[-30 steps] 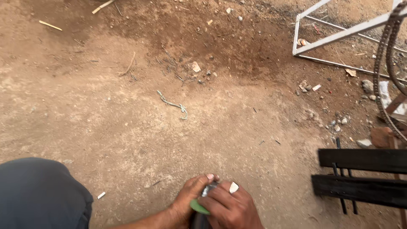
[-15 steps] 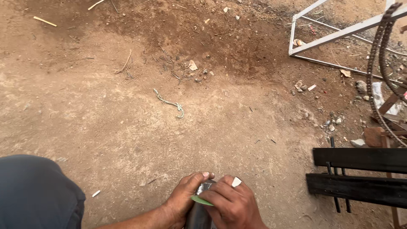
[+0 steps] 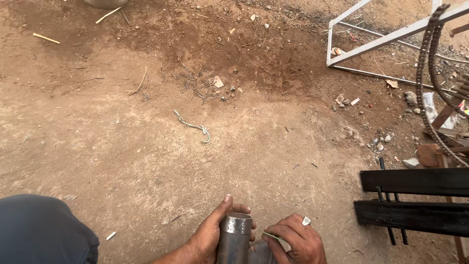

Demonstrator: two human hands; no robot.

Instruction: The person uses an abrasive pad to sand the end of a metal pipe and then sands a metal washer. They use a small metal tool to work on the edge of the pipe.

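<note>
2 hands at bottom centre, over bare dirt floor. Left hand is wrapped tight around grey cylindrical metal pipe, long axis upright, top end toward camera. Right hand, just right of pipe, pinches thin green strip; strip tip points left at pipe, nearly touching.

One camera on the person's head, looking steeply down, dirt ground near, hands at bottom edge
</note>
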